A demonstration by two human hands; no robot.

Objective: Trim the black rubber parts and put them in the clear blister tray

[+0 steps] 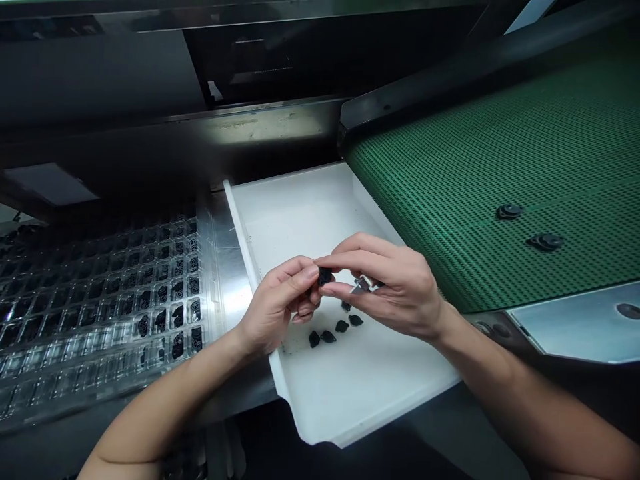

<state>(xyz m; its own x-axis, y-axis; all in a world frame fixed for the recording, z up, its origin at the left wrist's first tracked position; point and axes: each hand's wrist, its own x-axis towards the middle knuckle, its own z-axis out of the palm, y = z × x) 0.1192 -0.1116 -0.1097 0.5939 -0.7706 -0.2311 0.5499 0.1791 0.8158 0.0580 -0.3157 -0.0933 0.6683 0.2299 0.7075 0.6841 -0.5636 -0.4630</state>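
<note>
Your left hand point(277, 303) and right hand point(395, 283) meet above the white tray point(310, 213), both grips narrowed on one small black part point(325, 275) pinched between their fingertips. Your right hand also holds a small metal tool point(364, 285). Loose black parts point(336, 328) lie in the tray just below.

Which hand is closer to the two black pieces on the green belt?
The right hand. It hovers over the white tray, next to the green belt carrying the two black pieces. The left hand is on the tray's far side, farther away.
</note>
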